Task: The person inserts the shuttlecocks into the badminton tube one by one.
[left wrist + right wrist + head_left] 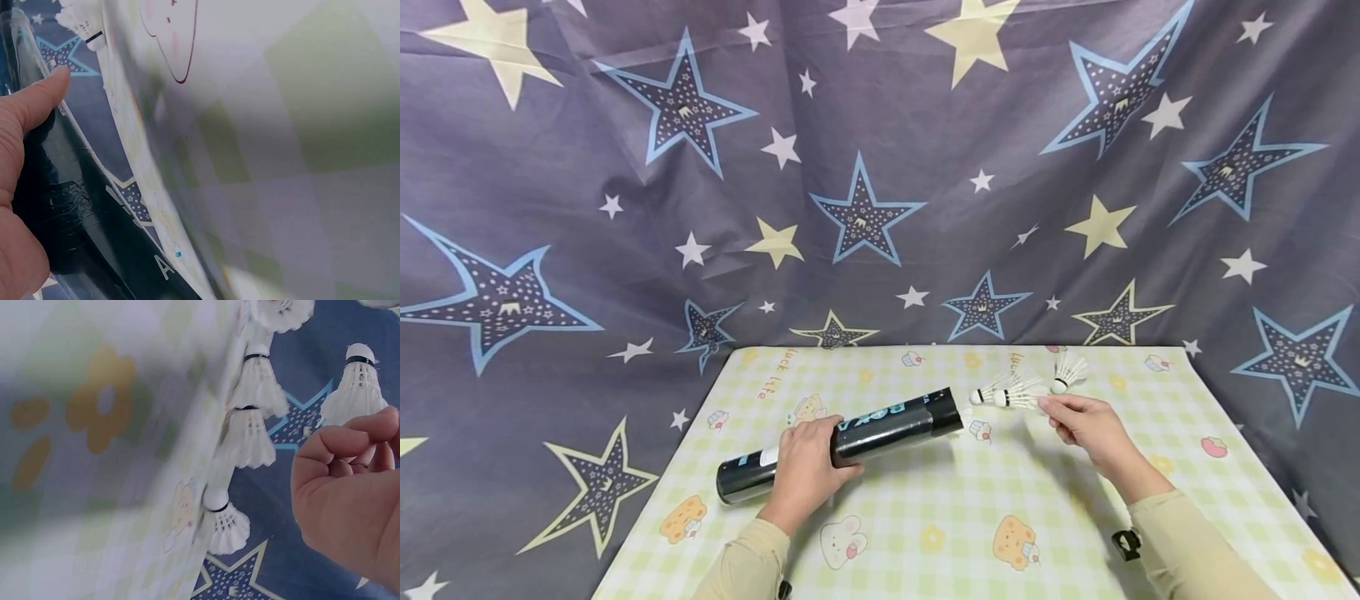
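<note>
My left hand (808, 471) grips a long black shuttlecock tube (891, 429) around its middle, tilted with its right end higher. White feathers show at the tube's right end. In the left wrist view, the thumb lies along the dark tube (81, 200). My right hand (1086, 425) pinches a white shuttlecock (356, 394) by its feathers between thumb and fingers. Its cork points left, toward the tube's mouth. Behind it in the head view is another shuttlecock (981, 395), and one more shuttlecock (1066, 375) lies farther right, beyond the right hand.
A table with a green-and-white checked cloth (925, 508), printed with cartoon figures, fills the lower part of the head view. Behind its far edge hangs a dark curtain (910, 292) with stars. Several shuttlecocks (250, 437) show in a row in the right wrist view.
</note>
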`<state>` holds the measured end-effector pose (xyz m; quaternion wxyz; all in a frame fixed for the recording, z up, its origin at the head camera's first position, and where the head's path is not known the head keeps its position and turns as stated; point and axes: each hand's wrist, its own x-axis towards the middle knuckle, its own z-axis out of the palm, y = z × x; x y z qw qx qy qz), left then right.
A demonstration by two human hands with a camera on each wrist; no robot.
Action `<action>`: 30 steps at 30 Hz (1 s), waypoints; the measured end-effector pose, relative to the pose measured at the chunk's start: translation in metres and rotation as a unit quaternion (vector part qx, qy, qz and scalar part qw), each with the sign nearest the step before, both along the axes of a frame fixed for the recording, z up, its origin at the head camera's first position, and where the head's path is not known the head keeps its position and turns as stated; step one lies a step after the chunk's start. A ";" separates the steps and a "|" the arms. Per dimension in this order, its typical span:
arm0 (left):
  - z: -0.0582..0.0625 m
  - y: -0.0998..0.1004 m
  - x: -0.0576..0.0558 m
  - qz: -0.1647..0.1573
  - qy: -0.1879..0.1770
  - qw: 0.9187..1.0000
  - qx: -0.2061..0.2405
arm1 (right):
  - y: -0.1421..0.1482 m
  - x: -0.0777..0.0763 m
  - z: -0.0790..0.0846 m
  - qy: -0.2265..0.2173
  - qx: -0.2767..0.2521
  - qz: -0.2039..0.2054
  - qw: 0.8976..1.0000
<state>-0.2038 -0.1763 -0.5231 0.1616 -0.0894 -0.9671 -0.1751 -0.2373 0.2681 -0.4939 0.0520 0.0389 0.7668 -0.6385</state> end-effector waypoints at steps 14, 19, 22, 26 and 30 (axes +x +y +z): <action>-0.002 0.009 0.005 -0.026 -0.006 1.000 -0.014 | -0.050 0.023 0.004 0.033 -0.026 0.095 0.995; -0.002 0.011 0.005 -0.031 0.004 0.999 -0.011 | -0.062 0.029 0.002 0.014 -0.031 0.123 0.992; -0.002 0.012 0.006 -0.034 0.007 0.999 -0.008 | -0.066 0.031 0.000 0.011 -0.032 0.136 0.990; -0.003 0.013 0.006 -0.035 0.008 0.999 -0.007 | -0.069 0.033 0.000 0.010 -0.035 0.150 0.988; -0.004 0.013 0.007 -0.034 0.012 0.999 -0.007 | -0.070 0.035 0.000 0.007 -0.040 0.156 0.987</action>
